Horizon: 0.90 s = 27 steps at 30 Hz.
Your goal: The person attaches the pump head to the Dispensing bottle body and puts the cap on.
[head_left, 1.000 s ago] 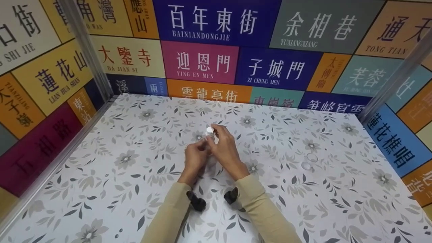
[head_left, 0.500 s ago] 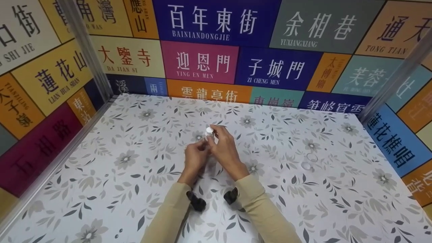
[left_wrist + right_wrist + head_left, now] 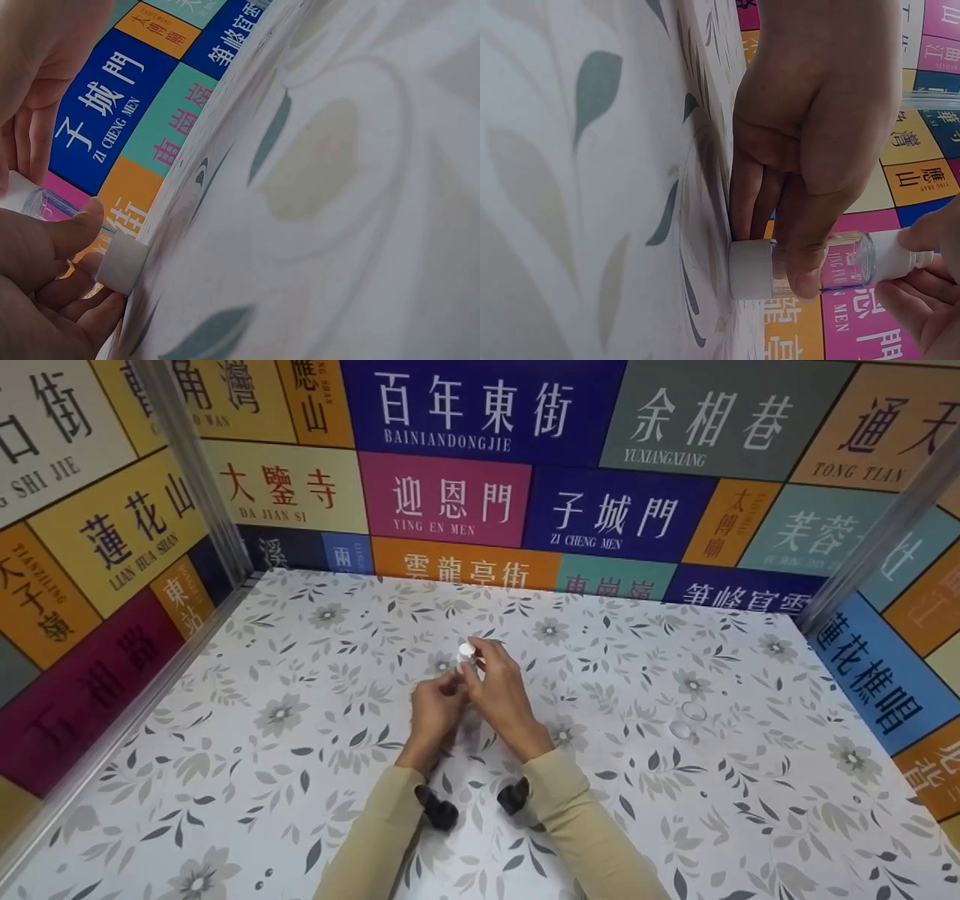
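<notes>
A small clear bottle (image 3: 847, 261) stands upright between my hands, with a white base (image 3: 751, 268) and a white stepped top (image 3: 894, 255). Its base appears to meet the table. My left hand (image 3: 436, 712) grips the clear body just above the base, thumb (image 3: 79, 229) across the front. From above, my right hand (image 3: 501, 682) pinches the white top between thumb and fingers. In the head view the top's round end (image 3: 466, 649) shows past the right hand; most of the body is hidden there.
A clear, round-ended see-through piece (image 3: 681, 729) lies on the flower-patterned table (image 3: 300, 795) to the right. Walls of coloured sign panels (image 3: 442, 499) stand behind and at both sides. Black wrist mounts (image 3: 439, 808) sit on the sleeves.
</notes>
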Available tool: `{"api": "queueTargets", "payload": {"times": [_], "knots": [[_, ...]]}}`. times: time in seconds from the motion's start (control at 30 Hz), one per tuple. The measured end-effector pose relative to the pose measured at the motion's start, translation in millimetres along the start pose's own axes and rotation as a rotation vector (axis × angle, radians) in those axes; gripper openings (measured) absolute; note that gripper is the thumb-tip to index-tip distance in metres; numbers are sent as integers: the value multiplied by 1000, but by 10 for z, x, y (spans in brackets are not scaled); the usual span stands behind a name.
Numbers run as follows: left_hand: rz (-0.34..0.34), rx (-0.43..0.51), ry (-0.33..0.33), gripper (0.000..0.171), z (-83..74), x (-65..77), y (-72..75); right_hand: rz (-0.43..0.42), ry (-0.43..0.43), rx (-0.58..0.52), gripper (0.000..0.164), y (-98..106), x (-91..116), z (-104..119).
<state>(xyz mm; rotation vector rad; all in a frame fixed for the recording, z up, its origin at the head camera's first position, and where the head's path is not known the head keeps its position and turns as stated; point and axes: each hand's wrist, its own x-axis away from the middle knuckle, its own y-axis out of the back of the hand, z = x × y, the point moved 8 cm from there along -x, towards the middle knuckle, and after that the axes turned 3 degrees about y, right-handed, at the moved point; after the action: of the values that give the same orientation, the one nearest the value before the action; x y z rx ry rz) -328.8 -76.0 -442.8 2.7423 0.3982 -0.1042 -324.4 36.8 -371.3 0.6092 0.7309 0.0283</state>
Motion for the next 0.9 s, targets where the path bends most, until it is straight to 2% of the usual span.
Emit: {"api": "queueTargets", "payload": {"times": [0.27, 0.57, 0.9], "knots": [[7, 4, 41, 28, 32, 2, -3, -26, -5, -17, 36, 4, -7, -12], [8, 33, 15, 24, 13, -1, -6, -14, 30, 3, 32, -9, -9, 12], [2, -5, 20, 27, 34, 5, 2, -6, -13, -18, 35, -12, 6, -10]]}}
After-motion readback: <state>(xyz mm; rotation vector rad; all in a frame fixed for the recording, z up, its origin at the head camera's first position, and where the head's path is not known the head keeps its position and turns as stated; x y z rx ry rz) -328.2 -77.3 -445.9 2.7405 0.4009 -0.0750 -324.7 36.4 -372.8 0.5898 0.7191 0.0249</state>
